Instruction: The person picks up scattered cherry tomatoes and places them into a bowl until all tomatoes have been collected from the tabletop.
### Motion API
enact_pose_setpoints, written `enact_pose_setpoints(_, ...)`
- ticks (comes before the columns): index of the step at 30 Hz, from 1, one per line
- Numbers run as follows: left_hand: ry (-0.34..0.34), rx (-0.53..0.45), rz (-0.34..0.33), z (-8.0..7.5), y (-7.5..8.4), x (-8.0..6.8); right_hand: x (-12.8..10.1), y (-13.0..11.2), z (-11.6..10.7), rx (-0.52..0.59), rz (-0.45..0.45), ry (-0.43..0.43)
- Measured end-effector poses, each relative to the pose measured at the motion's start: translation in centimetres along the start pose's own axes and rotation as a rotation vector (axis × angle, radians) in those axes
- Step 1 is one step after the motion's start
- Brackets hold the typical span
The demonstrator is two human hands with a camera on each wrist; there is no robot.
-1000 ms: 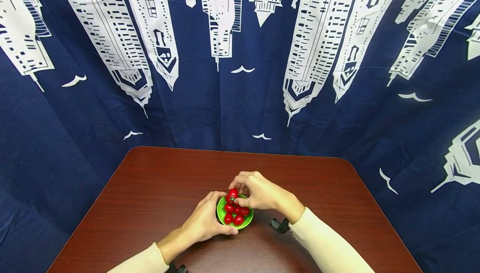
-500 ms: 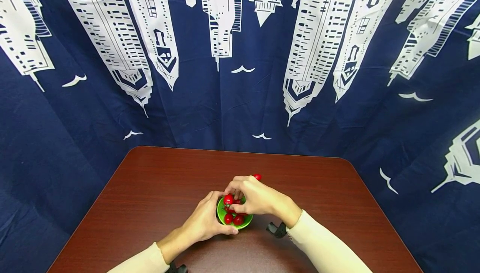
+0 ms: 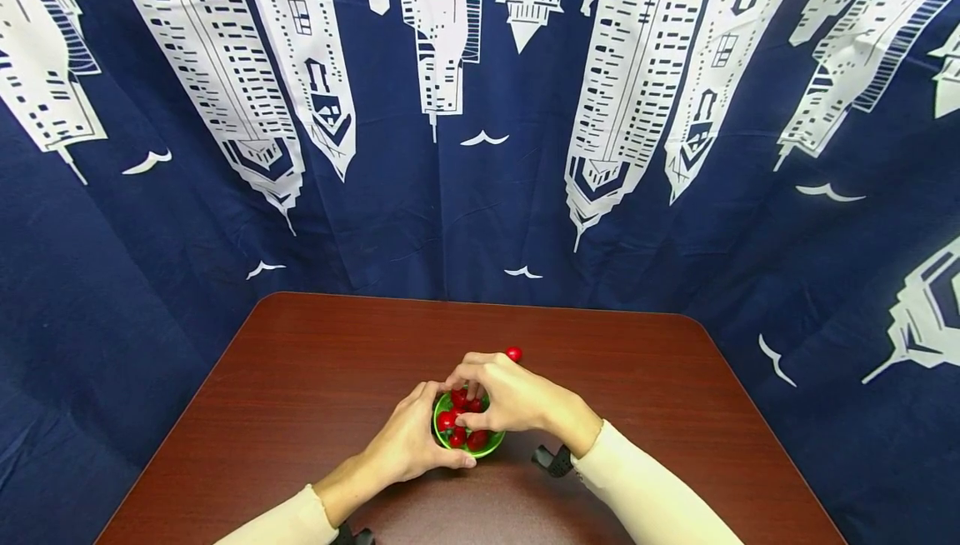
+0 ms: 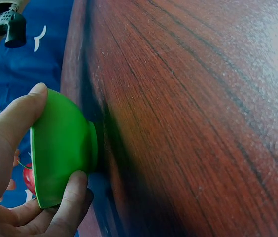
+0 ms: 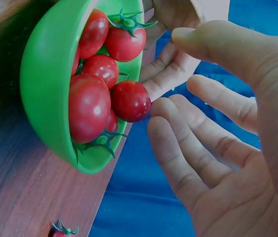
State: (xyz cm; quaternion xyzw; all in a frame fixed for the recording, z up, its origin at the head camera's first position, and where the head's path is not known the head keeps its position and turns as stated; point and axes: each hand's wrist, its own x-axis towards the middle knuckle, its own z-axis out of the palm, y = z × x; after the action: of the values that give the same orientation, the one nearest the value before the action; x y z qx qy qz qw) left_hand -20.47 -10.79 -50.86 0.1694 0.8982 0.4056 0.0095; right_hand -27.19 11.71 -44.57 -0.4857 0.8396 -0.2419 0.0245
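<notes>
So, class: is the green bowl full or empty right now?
Nearly full: the green bowl holds several cherry tomatoes heaped to its rim; one tomato lies outside on the table.

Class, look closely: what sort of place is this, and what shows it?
Probably a staged tabletop set-up, not a kitchen: a wooden table backed by a skyline-print curtain, with just a green bowl of cherry tomatoes.

Both hands, left hand [image 3: 408, 441] and right hand [image 3: 510, 395], cup a green bowl [image 3: 444, 438] of tomatoes [image 3: 477, 438].
</notes>
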Motion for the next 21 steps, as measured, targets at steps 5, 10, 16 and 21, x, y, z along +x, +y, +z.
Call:
enact_pose_setpoints(5, 0.007, 0.001, 0.007, 0.1, 0.0, 0.0, -0.2, 0.2, -0.1, 0.01, 0.02, 0.005)
enact_pose_setpoints(10, 0.019, 0.009, 0.009, 0.2, 0.0, 0.1, -0.4, 0.5, -0.3, 0.029, 0.031, 0.016)
enact_pose_setpoints(16, 0.023, 0.008, 0.008, 0.2, -0.1, 0.1, -0.4, 0.9, -0.5, 0.024, 0.026, 0.041)
enact_pose_setpoints(21, 0.026, 0.013, 0.013, 0.2, -0.1, 0.0, -0.5, 1.2, -0.8, 0.004, 0.0, 0.072)
